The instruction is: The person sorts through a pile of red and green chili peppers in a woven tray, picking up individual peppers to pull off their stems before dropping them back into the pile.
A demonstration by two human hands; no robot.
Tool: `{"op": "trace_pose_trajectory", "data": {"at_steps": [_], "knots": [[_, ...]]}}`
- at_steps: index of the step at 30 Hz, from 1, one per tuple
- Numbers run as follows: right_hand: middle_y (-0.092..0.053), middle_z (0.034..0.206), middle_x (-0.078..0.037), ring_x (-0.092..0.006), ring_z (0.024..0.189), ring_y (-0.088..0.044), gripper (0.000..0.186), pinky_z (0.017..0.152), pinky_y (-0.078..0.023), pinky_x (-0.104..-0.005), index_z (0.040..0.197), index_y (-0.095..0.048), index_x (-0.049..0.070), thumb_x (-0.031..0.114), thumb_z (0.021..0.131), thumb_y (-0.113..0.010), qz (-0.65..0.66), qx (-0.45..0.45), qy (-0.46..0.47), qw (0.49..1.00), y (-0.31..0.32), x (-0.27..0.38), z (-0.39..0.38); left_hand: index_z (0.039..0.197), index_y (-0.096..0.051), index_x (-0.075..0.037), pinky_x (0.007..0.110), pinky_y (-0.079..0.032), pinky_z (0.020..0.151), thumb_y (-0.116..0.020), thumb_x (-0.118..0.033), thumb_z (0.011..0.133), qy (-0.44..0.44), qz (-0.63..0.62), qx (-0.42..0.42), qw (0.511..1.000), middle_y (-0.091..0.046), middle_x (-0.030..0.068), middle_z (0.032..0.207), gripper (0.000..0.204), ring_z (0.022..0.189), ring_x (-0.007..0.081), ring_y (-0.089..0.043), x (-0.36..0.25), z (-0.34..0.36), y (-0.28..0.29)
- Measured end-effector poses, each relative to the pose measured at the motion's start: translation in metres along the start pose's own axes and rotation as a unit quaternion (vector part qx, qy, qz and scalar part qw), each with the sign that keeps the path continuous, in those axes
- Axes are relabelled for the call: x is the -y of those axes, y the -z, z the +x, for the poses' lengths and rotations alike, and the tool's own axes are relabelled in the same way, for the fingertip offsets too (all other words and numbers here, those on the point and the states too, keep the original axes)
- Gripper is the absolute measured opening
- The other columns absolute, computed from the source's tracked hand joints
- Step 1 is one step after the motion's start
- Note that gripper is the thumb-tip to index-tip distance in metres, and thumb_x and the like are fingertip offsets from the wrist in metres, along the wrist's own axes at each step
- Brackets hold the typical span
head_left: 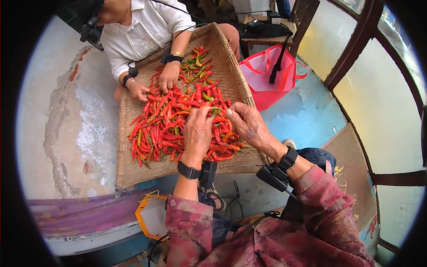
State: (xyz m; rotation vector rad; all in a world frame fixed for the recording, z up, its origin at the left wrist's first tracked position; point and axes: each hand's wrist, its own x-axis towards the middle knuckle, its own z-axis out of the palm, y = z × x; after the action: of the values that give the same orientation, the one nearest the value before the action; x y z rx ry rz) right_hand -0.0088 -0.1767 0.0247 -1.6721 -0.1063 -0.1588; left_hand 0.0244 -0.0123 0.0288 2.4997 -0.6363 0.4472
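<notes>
Chillies [169, 133]: heaped in our woven tray [126, 171] | Left hand [198, 131]: fingers curled, seemingly pinching a green chilli [216, 109] | Right hand [250, 124]: thumb and finger nearly together, we can't tell its hold | Care: we should grip lightly near stems, sparing flesh

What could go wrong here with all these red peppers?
The left hand and right hand share one pile of peppers with a co-worker's hands, so they might bump. A knock to the basket could spill some. The black cord near the sandal might get caught underfoot.
</notes>
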Motion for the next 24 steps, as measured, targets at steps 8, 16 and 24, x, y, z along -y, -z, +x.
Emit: {"op": "trace_pose_trajectory", "data": {"at_steps": [8, 16, 24], "knots": [[-0.051, 0.062, -0.011, -0.0228, 0.059, -0.052, 0.017, 0.055, -0.043, -0.0351, 0.085, -0.054, 0.000, 0.016, 0.089, -0.056, -0.088, 0.010, 0.037, 0.995, -0.017, -0.003, -0.002, 0.117, -0.043, -0.005, 0.030, -0.049, 0.065, -0.060, -0.003, 0.084, 0.119, -0.163, -0.057, 0.978, -0.058, 0.0091, 0.079, 0.038, 0.070, 0.0170, -0.059, 0.005, -0.001, 0.019], [-0.056, 0.067, -0.019, -0.0386, 0.067, -0.057, 0.017, 0.059, -0.044, -0.0446, 0.088, -0.053, 0.002, 0.019, 0.088, -0.056, -0.153, -0.016, 0.199, 0.968, -0.037, 0.000, 0.006, 0.102, -0.052, -0.003, 0.019, -0.046, 0.059, -0.054, -0.015, 0.091, 0.150, -0.459, 0.050, 0.874, -0.058, 0.0017, 0.079, 0.016, 0.070, 0.0059, -0.055, -0.002, -0.005, 0.031], [-0.052, 0.063, -0.019, -0.0364, 0.061, -0.055, 0.026, 0.055, -0.040, -0.0437, 0.081, -0.050, -0.001, 0.021, 0.094, -0.047, -0.066, 0.199, -0.015, 0.978, -0.040, -0.003, -0.020, 0.091, -0.054, -0.006, 0.018, -0.037, 0.045, -0.050, -0.026, 0.094, 0.297, -0.446, -0.048, 0.843, -0.050, -0.0021, 0.063, 0.020, 0.051, 0.0034, -0.045, 0.035, -0.007, 0.044]]}}
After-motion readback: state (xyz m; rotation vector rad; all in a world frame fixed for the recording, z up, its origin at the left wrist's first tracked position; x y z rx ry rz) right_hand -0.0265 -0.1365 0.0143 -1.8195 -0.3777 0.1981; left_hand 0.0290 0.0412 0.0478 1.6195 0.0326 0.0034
